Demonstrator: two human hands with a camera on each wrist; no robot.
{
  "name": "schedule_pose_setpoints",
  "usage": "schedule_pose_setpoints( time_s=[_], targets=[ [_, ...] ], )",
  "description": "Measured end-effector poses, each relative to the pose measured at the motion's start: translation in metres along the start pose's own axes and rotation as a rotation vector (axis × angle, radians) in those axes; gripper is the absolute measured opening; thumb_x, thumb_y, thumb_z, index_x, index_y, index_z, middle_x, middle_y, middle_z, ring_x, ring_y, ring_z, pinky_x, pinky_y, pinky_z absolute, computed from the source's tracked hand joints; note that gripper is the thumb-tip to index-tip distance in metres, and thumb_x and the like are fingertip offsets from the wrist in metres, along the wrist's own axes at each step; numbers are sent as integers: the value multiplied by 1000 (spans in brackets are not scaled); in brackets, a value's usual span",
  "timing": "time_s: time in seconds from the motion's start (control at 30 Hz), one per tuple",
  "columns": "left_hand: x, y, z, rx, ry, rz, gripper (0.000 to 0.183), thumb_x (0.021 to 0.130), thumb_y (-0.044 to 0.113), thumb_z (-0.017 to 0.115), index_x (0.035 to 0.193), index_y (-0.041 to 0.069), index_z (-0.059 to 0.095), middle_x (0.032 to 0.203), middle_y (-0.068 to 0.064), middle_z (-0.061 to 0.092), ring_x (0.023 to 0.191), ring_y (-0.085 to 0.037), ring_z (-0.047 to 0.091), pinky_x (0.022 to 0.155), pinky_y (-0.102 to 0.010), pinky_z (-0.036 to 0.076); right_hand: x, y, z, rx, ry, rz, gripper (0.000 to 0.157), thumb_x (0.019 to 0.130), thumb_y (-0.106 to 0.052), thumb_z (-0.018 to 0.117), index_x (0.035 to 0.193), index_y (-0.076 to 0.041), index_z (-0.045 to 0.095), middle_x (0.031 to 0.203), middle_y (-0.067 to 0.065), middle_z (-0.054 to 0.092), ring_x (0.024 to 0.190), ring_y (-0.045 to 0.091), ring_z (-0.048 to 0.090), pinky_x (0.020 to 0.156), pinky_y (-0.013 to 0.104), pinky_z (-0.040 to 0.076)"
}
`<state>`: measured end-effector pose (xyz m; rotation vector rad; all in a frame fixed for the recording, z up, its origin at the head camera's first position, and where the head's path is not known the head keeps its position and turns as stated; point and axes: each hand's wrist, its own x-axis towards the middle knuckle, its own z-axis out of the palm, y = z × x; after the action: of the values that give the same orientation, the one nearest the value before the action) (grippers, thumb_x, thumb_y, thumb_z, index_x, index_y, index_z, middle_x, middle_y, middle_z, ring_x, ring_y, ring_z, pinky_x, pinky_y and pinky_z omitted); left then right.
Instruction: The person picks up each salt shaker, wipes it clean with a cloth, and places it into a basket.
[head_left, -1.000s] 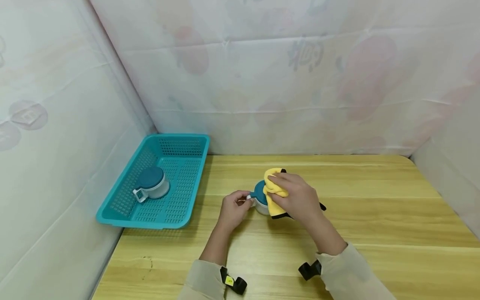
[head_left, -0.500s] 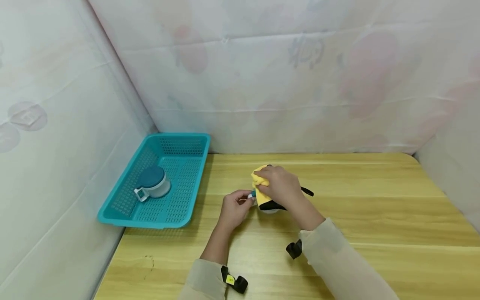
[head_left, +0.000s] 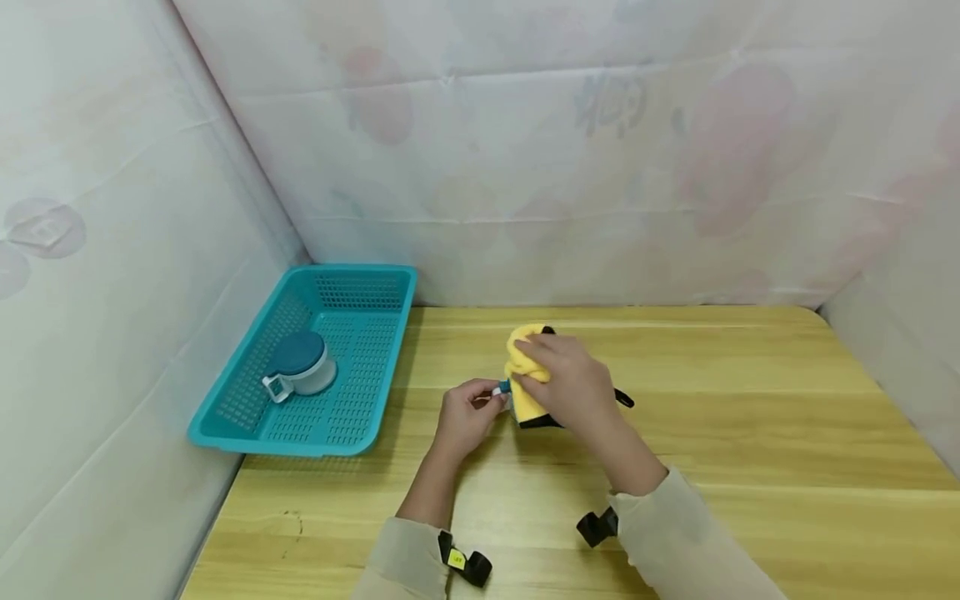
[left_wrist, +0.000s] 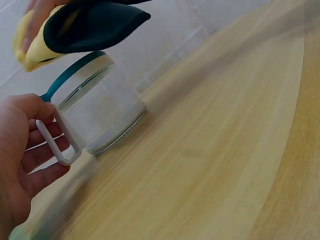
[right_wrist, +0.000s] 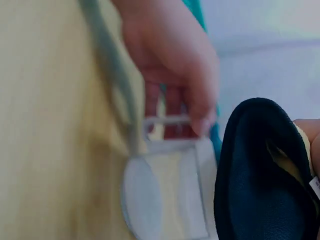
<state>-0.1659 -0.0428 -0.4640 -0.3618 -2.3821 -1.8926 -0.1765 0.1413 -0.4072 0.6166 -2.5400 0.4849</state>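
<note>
A clear seasoning jar [left_wrist: 102,107] with a teal lid and a white handle stands on the table, seen whole in the left wrist view. My left hand [head_left: 467,417] holds it by the handle [left_wrist: 59,142], thumb on top and fingers behind. In my right hand [head_left: 577,383] is a bunched yellow cloth [head_left: 528,375] with a dark edge and dark underside [right_wrist: 265,170]. The cloth lies over the lid and hides most of the jar in the head view; only the lid's teal tab [head_left: 505,387] shows beside my left fingertips.
A teal plastic basket [head_left: 390,367] stands at the left of the wooden table [head_left: 750,417]. Inside it sits a second jar [head_left: 300,364] with a blue-teal lid and a white handle. Fabric-covered walls [head_left: 480,150] rise behind the table and at its sides.
The cloth in my right hand has moved left across the lid, then slightly back right, covering the lid that showed before. My left hand has kept its hold on the handle.
</note>
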Motion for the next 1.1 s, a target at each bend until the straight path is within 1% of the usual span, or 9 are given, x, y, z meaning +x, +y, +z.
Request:
schedule_pose_setpoints(
  time_s=[0.07, 0.17, 0.27, 0.4, 0.53, 0.73, 0.83, 0.9, 1.1],
  targets=[
    [0, -1, 0, -9, -14, -11, 16, 92, 3, 64, 105, -2, 73, 104, -15, 73, 98, -25, 69, 81, -26, 58, -6, -7, 2, -54, -13, -72, 46, 79, -32, 84, 122, -22, 71, 121, 6, 69, 110, 30, 64, 59, 38, 58],
    [1, -3, 0, -16, -28, -34, 17, 94, 5, 63, 106, 0, 73, 106, -13, 73, 101, -24, 68, 83, -26, 57, -15, -10, 8, -114, -42, -92, 48, 77, -36, 84, 122, -22, 71, 121, 4, 69, 108, 28, 65, 56, 35, 57],
    [5, -20, 4, -31, -18, -21, 16, 94, 7, 63, 105, 3, 74, 105, -10, 73, 101, -22, 68, 82, -26, 57, -21, -6, 12, -144, -49, -84, 52, 76, -40, 84, 122, -24, 70, 119, 3, 69, 107, 27, 65, 55, 34, 56],
    [12, -40, 7, -40, 4, 9, 16, 93, 9, 64, 103, 7, 76, 104, -7, 73, 99, -20, 68, 81, -26, 58, -25, -3, 15, -154, -24, -112, 56, 72, -38, 87, 123, -23, 69, 117, 4, 69, 104, 28, 65, 56, 37, 57],
    [11, -40, 6, -38, 2, 3, 15, 92, 8, 65, 103, 6, 75, 104, -9, 73, 98, -20, 69, 81, -26, 58, -31, -4, 19, -156, 1, -129, 60, 69, -33, 89, 124, -21, 67, 116, 5, 68, 101, 29, 66, 57, 38, 57],
    [12, -39, 8, -25, 3, -14, 16, 92, 5, 66, 105, -1, 73, 105, -15, 72, 97, -24, 69, 80, -25, 57, -38, -1, 20, -143, 19, -131, 62, 68, -31, 91, 124, -21, 67, 116, 4, 67, 101, 28, 65, 61, 39, 59],
    [11, -40, 9, -12, 10, -18, 17, 92, 4, 65, 106, -3, 73, 106, -17, 71, 96, -26, 69, 80, -26, 57, -42, 3, 18, -126, 14, -121, 63, 68, -31, 91, 125, -21, 66, 117, 3, 67, 104, 27, 64, 61, 40, 59],
    [11, -41, 9, -14, 18, -18, 16, 91, 5, 67, 105, -1, 73, 105, -15, 72, 95, -23, 69, 80, -25, 57, -45, 7, 17, -114, 13, -101, 63, 68, -30, 91, 126, -21, 66, 118, 3, 67, 106, 27, 64, 62, 40, 59],
    [11, -42, 10, -22, 43, 14, 15, 90, 9, 71, 103, 3, 75, 101, -11, 73, 90, -18, 69, 77, -24, 57, -55, 21, 15, -39, 37, 25, 62, 70, -23, 89, 128, -20, 65, 122, 4, 67, 111, 29, 62, 64, 45, 59]
  ],
)
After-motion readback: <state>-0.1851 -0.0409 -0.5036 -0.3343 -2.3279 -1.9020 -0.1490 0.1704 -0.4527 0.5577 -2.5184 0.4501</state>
